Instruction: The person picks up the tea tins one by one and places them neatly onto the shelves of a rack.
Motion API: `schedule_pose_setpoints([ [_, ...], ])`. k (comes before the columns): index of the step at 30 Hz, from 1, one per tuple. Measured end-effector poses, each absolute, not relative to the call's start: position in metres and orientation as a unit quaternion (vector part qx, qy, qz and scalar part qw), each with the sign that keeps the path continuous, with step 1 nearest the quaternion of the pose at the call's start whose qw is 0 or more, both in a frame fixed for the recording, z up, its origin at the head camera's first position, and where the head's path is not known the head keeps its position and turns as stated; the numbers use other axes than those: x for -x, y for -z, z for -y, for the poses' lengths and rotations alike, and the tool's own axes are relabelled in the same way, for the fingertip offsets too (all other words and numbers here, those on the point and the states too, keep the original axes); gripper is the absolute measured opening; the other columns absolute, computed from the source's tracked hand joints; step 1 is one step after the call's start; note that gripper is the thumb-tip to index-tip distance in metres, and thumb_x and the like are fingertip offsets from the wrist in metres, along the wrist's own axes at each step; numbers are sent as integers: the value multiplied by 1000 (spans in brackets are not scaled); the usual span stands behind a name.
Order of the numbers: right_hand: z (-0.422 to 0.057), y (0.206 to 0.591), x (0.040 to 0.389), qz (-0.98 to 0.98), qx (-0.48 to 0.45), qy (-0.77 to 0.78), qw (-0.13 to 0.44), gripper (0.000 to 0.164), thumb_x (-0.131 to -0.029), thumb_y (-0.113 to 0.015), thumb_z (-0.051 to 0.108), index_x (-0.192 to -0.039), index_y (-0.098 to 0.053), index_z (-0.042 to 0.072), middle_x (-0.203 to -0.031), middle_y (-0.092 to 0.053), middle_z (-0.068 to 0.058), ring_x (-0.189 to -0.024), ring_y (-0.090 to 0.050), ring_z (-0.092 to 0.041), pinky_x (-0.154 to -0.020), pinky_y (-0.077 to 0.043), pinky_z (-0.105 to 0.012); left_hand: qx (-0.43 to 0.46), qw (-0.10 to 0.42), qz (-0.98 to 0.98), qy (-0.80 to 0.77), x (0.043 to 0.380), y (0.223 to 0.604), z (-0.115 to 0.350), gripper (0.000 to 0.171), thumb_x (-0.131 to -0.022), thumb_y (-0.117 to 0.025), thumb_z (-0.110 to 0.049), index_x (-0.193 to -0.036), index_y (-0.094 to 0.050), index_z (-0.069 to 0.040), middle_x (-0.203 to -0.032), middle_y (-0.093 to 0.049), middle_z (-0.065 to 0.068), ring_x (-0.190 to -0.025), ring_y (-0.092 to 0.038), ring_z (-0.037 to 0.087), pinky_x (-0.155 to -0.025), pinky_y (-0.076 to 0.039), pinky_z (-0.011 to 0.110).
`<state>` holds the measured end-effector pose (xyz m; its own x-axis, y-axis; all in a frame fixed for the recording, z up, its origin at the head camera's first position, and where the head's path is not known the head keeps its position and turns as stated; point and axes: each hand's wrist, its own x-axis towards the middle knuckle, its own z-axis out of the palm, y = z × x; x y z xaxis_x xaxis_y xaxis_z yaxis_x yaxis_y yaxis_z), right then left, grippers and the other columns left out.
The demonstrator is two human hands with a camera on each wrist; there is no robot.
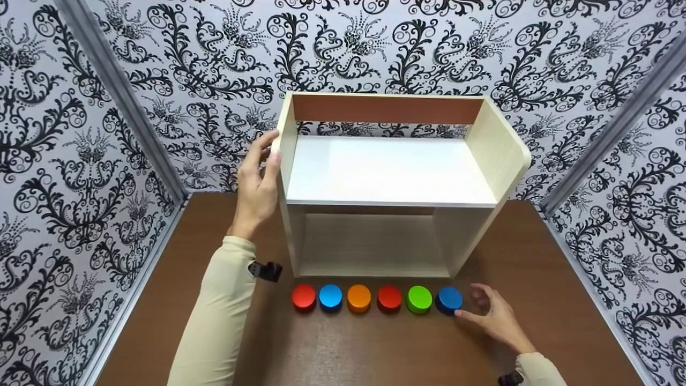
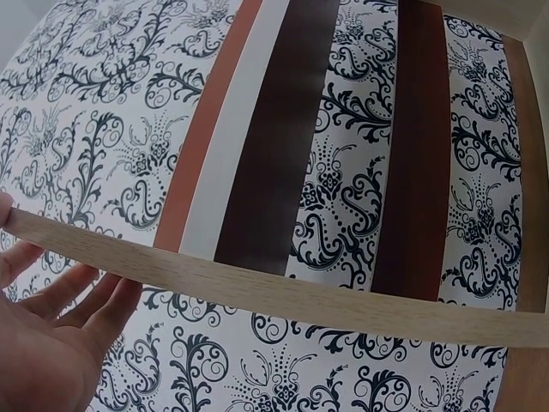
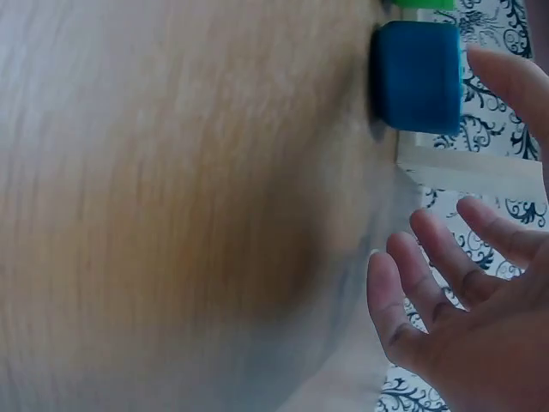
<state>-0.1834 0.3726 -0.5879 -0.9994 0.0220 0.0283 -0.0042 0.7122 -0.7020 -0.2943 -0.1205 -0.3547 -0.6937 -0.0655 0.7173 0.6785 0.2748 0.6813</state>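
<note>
A small two-level wooden shelf (image 1: 396, 169) with pale side panels and a white middle board stands on the brown table. My left hand (image 1: 257, 185) grips the front edge of its left side panel (image 2: 257, 287), thumb at the edge and fingertips against the outer face. In front of the shelf is a row of short round cylinders: red (image 1: 304, 298), light blue (image 1: 330, 297), orange (image 1: 359, 298), darker red (image 1: 389, 298), green (image 1: 419, 299) and dark blue (image 1: 449, 300). My right hand (image 1: 498, 317) is beside the dark blue cylinder, fingers spread and loosely bent, thumb right at its side.
Behind the shelf rises a wall (image 1: 214, 48) with black scroll patterns, and similar panels enclose both sides. Grey metal strips (image 1: 126, 102) run along the corners. The brown table (image 1: 348, 354) extends in front of the cylinders.
</note>
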Motion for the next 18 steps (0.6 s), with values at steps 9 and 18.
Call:
schedule_pose_setpoints([
  [9,-372,596,189,929,-16,-370,-12,85,-74,-92,33,-139,-51,-3,-122,-62,-20,-106,-59,-35,-92,-51,-54,213,332,725,565,294,355,120,37,-105,-48,-11,-140,-55,-1,-132,-61,18,-110,-60,29,-88,-52,40],
  [18,-362,599,195,934,-44,-353,12,87,-70,-95,31,-137,-53,-4,-117,-62,-16,-103,-60,-32,-91,-47,-52,216,335,722,565,293,355,119,37,-105,-47,-11,-140,-54,-1,-130,-61,18,-109,-59,30,-86,-53,38],
])
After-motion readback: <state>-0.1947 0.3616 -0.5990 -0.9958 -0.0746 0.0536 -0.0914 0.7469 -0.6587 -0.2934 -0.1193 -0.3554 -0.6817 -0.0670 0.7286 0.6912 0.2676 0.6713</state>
